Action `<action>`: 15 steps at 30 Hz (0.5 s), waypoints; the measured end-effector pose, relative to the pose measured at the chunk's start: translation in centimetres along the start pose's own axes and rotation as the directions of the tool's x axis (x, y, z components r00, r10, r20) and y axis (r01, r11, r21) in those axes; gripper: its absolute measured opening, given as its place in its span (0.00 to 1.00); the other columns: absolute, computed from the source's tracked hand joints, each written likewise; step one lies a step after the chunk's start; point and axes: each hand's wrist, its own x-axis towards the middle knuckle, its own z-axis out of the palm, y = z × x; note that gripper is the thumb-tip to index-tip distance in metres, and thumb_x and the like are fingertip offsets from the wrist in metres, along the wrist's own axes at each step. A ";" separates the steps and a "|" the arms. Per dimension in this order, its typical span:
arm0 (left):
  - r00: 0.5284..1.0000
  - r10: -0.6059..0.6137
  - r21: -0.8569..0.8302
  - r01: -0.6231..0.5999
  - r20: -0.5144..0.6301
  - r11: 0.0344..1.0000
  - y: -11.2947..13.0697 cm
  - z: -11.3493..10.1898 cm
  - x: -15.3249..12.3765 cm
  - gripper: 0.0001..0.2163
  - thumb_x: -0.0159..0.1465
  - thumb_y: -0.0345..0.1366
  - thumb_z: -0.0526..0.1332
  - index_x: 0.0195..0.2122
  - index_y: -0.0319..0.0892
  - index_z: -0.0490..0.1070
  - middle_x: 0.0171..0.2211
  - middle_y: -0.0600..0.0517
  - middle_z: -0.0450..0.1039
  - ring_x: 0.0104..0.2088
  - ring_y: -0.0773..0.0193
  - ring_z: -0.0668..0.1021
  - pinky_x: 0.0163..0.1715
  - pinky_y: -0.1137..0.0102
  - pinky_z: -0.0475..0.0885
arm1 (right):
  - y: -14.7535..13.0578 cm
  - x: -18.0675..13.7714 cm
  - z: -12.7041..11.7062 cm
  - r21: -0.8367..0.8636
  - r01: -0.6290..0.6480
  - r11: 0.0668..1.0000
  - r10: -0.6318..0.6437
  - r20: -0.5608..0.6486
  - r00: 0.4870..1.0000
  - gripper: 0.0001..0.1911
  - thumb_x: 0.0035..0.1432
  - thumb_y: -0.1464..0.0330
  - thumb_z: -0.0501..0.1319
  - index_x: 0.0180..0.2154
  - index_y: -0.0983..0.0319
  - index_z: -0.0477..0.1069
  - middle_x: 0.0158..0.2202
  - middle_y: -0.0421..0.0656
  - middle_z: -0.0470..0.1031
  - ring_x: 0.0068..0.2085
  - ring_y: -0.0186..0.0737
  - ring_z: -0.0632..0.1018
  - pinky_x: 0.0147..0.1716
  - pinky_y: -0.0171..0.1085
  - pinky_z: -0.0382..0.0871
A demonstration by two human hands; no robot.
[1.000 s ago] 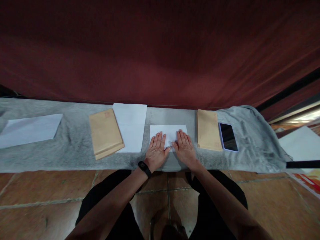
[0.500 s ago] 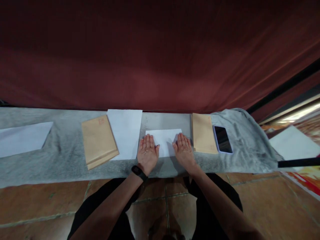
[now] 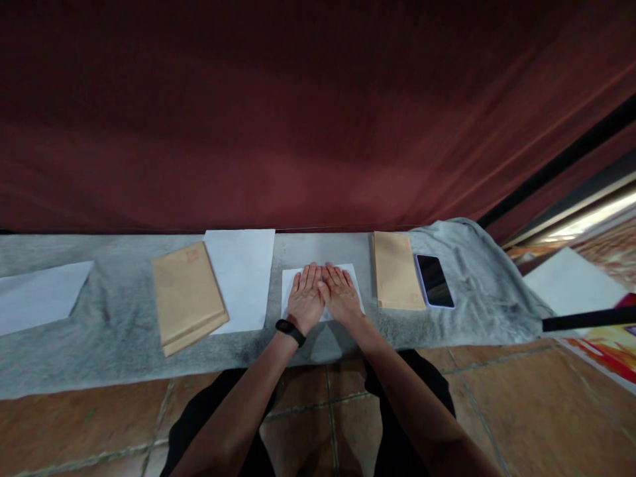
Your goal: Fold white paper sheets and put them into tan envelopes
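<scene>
A small white sheet of paper (image 3: pixel 288 285) lies on the grey cloth in front of me, much of it hidden under my hands. My left hand (image 3: pixel 305 297) rests flat on its middle, fingers stretched away from me, a black band on the wrist. Right beside it, my right hand (image 3: pixel 340 291) also presses flat on the paper, and the two hands touch at the thumbs. Left of them lies a larger white sheet (image 3: pixel 243 278), partly under a stack of brown envelopes (image 3: pixel 189 291). Another stack of brown envelopes (image 3: pixel 399 271) sits to the right.
A phone (image 3: pixel 435 281) in a pale purple case lies beside the right envelopes. More white paper (image 3: pixel 40 295) is at the far left. The grey cloth (image 3: pixel 124 265) covers a narrow bench against a dark red curtain (image 3: pixel 298 132). A black bar (image 3: pixel 589 320) juts in at right.
Both hands have slid inward across the small white paper, from its left and right sides to its middle, where they now meet. The view has shifted slightly.
</scene>
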 end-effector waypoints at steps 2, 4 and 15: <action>1.000 -0.009 0.006 0.010 -0.027 1.000 -0.3 0.1 0.0 0.27 0.71 0.34 0.43 0.71 0.34 0.54 0.71 0.41 0.53 0.72 0.54 0.54 0.70 0.52 0.52 | 0.4 -0.2 0.2 -0.023 -0.003 1.000 0.002 -0.033 0.999 0.28 0.75 0.61 0.43 0.68 0.66 0.59 0.69 0.51 0.60 0.70 0.47 0.60 0.69 0.51 0.51; 0.998 -0.029 0.010 0.030 -0.050 0.999 -0.7 0.0 -0.1 0.27 0.71 0.36 0.44 0.71 0.34 0.54 0.71 0.40 0.53 0.72 0.54 0.54 0.70 0.52 0.52 | 1.0 -0.4 0.4 -0.045 0.001 0.999 -0.003 -0.062 0.998 0.29 0.75 0.59 0.44 0.68 0.68 0.58 0.70 0.53 0.58 0.71 0.48 0.60 0.69 0.51 0.51; 0.977 -0.167 0.006 0.169 -0.129 0.986 -2.4 -0.4 -1.1 0.30 0.73 0.45 0.43 0.70 0.28 0.54 0.70 0.34 0.55 0.71 0.47 0.57 0.69 0.49 0.54 | 3.1 -2.2 0.5 -0.095 -0.102 0.990 0.084 -0.175 0.981 0.35 0.73 0.56 0.47 0.69 0.76 0.53 0.69 0.64 0.57 0.69 0.56 0.61 0.66 0.55 0.56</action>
